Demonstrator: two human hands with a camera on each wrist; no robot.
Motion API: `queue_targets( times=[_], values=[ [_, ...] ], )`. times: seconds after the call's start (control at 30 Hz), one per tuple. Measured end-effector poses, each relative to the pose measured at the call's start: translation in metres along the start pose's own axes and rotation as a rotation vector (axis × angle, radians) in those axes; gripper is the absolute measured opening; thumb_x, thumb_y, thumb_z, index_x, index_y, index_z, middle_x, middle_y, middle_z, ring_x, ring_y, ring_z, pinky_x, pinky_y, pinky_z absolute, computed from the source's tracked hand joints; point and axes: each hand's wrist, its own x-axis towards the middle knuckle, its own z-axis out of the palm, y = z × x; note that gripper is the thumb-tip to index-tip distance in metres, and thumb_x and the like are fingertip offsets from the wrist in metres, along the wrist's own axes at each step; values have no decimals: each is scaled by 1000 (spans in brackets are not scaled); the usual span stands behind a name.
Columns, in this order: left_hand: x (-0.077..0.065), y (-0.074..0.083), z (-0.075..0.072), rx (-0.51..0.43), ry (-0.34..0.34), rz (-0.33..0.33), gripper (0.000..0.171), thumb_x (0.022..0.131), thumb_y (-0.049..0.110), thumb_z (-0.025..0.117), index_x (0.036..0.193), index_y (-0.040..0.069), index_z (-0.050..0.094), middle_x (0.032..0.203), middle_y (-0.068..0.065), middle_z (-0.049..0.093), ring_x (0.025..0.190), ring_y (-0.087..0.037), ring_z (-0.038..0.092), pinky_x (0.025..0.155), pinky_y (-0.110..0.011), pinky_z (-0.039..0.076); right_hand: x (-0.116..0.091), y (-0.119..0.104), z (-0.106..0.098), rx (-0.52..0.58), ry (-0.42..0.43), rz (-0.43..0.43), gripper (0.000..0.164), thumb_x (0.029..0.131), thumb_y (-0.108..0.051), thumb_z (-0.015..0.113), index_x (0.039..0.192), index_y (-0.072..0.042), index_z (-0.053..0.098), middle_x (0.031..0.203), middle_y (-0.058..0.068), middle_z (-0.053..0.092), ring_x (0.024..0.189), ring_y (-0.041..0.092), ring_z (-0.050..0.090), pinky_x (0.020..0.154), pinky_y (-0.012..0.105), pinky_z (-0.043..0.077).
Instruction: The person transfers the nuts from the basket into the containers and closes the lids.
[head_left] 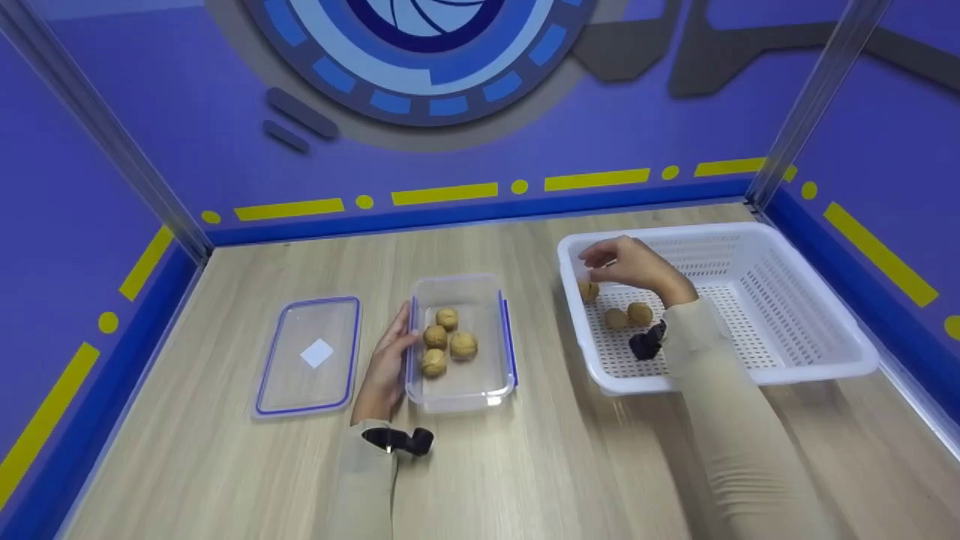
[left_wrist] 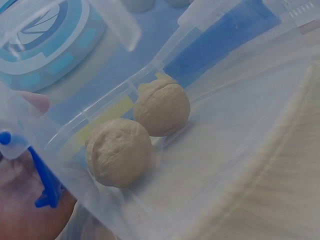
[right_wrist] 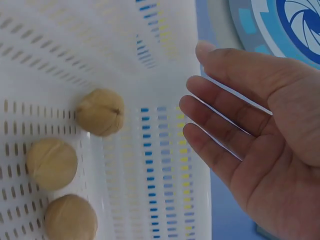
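Observation:
My left hand (head_left: pixel 384 369) rests against the left side of a clear plastic food container (head_left: pixel 476 381), thumb by the rim and fingers along the wall. Several walnuts (head_left: pixel 463 346) lie inside it; the left wrist view shows two walnuts (left_wrist: pixel 120 152) through the clear side. Over the left wall of a white perforated basket (head_left: pixel 817 360) is my right hand (head_left: pixel 631 264), its fingers loosely bent and nothing between them. Three walnuts (right_wrist: pixel 52 164) lie in the basket near that wall, one walnut (head_left: pixel 589 291) just below the hand.
A clear lid (head_left: pixel 300 382) with a blue seal and a white square label lies left of the container. Blue panels (head_left: pixel 480 165) close in the wooden table (head_left: pixel 525 465) at the back and sides. A bare strip of wood separates container and basket.

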Motion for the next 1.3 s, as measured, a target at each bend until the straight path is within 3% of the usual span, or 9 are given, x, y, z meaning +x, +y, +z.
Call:
queue_targets(
  times=[0.23, 0.67, 0.97, 1.13, 1.3],
  values=[
    [-1, 0, -1, 1, 11, -11, 64, 96, 4, 41, 154, 13, 15, 163, -5, 1, 150, -24, -5, 123, -39, -4, -8, 19, -5, 6, -46, 62, 40, 85, -10, 70, 121, 5, 62, 119, 26, 64, 109, 38, 61, 96, 51, 49],
    [1, -2, -3, -7, 21, -20, 64, 96, 3, 41, 154, 14, 17, 163, -4, 2, 150, -24, -4, 123, -39, -4, -22, 37, -13, -86, -190, 196, 50, 84, -13, 69, 129, 4, 56, 126, 29, 58, 116, 43, 56, 100, 56, 45],
    [2, -2, -2, -22, 21, -23, 64, 96, 3, 42, 154, 13, 17, 163, -4, 3, 150, -22, -4, 123, -37, -4, -24, 42, -12, -117, -314, 370, 61, 83, -23, 72, 136, -1, 51, 131, 29, 54, 121, 46, 51, 101, 60, 42],
    [2, -1, -2, -19, 18, -14, 64, 96, 3, 41, 154, 12, 18, 163, -4, 3, 150, -22, -4, 123, -37, -4, -24, 44, -12, -146, -353, 412, 63, 81, -26, 74, 136, -4, 51, 132, 29, 53, 121, 44, 52, 101, 58, 43],
    [2, -1, -2, -17, 16, -14, 63, 96, 3, 41, 154, 12, 17, 163, -5, 3, 150, -22, -4, 123, -37, -4, -23, 46, -11, -97, -378, 445, 63, 80, -20, 75, 135, -1, 51, 133, 28, 52, 117, 40, 55, 101, 52, 46]
  ],
)
